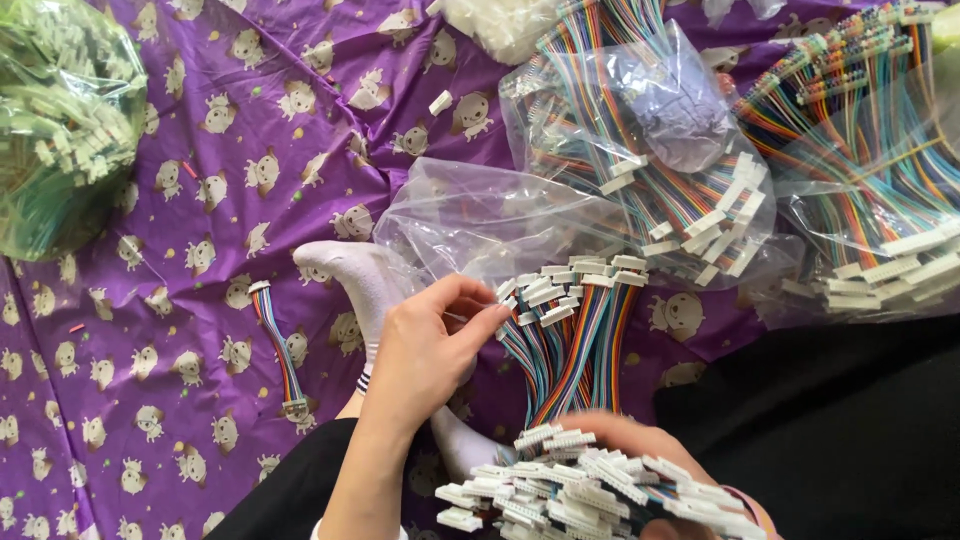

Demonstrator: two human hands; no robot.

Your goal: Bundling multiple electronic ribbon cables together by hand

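Note:
My right hand [640, 440] grips a thick bundle of rainbow ribbon cables [570, 350] with white connectors at both ends. The lower connectors fan out at the bottom of the view and hide most of that hand. My left hand [430, 345] reaches to the bundle's upper connectors [570, 285] and pinches one between thumb and forefinger. A single finished cable [280, 350] lies on the purple patterned cloth [150, 300] to the left.
Clear plastic bags of more ribbon cables [680, 150] lie at the upper right. A green-tinted bag of white connectors [60, 120] sits at the upper left. A foot in a white sock [360, 275] rests beneath my left hand. Black fabric [840, 430] covers the lower right.

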